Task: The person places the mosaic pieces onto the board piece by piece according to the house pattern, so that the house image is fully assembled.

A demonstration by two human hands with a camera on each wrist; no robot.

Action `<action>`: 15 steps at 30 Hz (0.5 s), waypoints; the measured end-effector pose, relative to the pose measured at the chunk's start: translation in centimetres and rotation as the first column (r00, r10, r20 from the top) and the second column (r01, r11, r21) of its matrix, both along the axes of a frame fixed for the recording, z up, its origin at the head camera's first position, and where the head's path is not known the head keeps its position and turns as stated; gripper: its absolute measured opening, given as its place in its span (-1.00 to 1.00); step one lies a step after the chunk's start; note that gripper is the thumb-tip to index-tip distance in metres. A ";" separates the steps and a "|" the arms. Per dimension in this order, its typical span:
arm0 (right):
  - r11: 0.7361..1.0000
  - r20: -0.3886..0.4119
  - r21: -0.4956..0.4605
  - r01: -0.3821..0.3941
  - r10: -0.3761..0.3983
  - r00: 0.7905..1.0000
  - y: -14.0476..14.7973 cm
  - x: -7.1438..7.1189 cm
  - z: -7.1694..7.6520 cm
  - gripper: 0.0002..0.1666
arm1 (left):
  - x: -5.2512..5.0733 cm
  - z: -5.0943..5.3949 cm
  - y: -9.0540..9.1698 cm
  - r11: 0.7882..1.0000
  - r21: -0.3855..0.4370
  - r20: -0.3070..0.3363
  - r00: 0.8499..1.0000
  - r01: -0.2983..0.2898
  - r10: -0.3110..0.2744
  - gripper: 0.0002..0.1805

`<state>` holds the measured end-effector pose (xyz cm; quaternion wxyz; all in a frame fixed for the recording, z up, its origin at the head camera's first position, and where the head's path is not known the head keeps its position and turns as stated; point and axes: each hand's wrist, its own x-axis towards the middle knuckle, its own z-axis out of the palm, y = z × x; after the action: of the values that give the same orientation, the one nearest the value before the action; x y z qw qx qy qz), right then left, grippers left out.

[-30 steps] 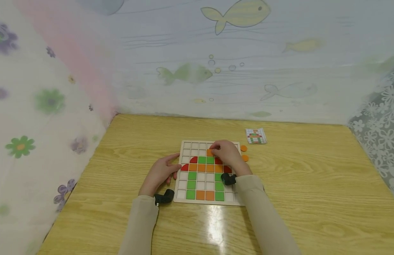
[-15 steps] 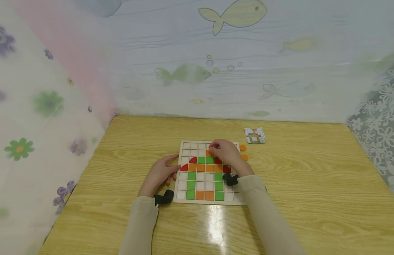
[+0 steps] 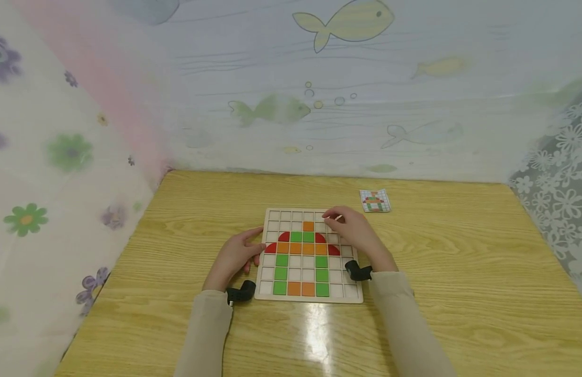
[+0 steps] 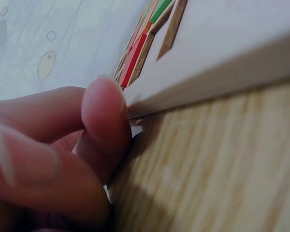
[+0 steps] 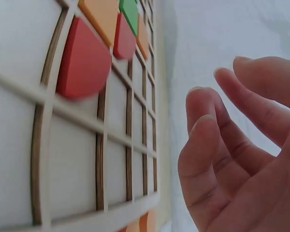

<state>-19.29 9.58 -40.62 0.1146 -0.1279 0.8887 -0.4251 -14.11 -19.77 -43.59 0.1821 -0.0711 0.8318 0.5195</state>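
A wooden grid board point(image 3: 265, 290) lies flat on the table, with orange and green square tiles and red quarter-round tiles set in its cells. One orange tile point(image 3: 308, 226) sits alone in the second row from the top. My left hand point(image 3: 234, 256) rests against the board's left edge, its fingertips touching the side in the left wrist view. Above the board's upper right part hovers my right hand point(image 3: 359, 233), fingers loosely bent and apart; nothing lies between them in the right wrist view. Orange pieces point(image 5: 147, 222) show just past the board's edge there, hidden by that hand in the head view.
A small card point(image 3: 375, 200) with a coloured grid picture lies behind the board to the right. The wooden table point(image 3: 460, 293) meets a fish-patterned wall covering at the back. A black wrist camera point(image 3: 358, 271) hangs over the board's right side.
My right hand has let go of the orange tile in the second row and moved right and slightly toward me. The orange discs at right are now covered. My left hand stays put.
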 end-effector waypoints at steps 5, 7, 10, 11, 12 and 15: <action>0.998 0.034 -0.043 0.050 -0.049 0.998 1.4 0.5 0.1 -0.64 | 0.0 0.1 -0.1 1.000 0.022 -0.004 1.000 -0.003 0.003 -0.48; 0.997 0.033 -0.036 0.072 -0.071 0.997 1.9 0.6 0.1 -0.64 | 0.0 0.1 -0.1 1.000 0.028 -0.007 1.000 -0.001 0.001 -0.48; 0.994 0.029 -0.021 0.105 -0.104 0.994 2.6 0.7 0.0 -0.64 | 0.0 0.0 -0.1 0.999 0.039 0.000 1.000 -0.001 0.001 -0.48; 0.993 0.028 -0.015 0.113 -0.113 0.993 2.9 0.7 0.0 -0.64 | 0.0 0.0 -0.1 0.999 0.044 0.004 1.000 -0.002 0.002 -0.48; 0.993 0.028 -0.008 0.121 -0.121 0.992 3.2 0.7 -0.1 -0.63 | -0.1 0.0 0.0 0.999 0.046 0.006 1.000 -0.001 0.001 -0.49; 0.991 0.023 0.018 0.131 -0.131 0.991 3.9 0.8 -0.5 -0.62 | -0.1 -0.1 0.0 0.999 0.054 0.011 1.000 -0.005 0.004 -0.49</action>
<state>-18.45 13.46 -41.11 0.0980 -0.0631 0.8972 -0.4260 -14.17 -19.80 -43.66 0.1871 -0.0708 0.8163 0.5418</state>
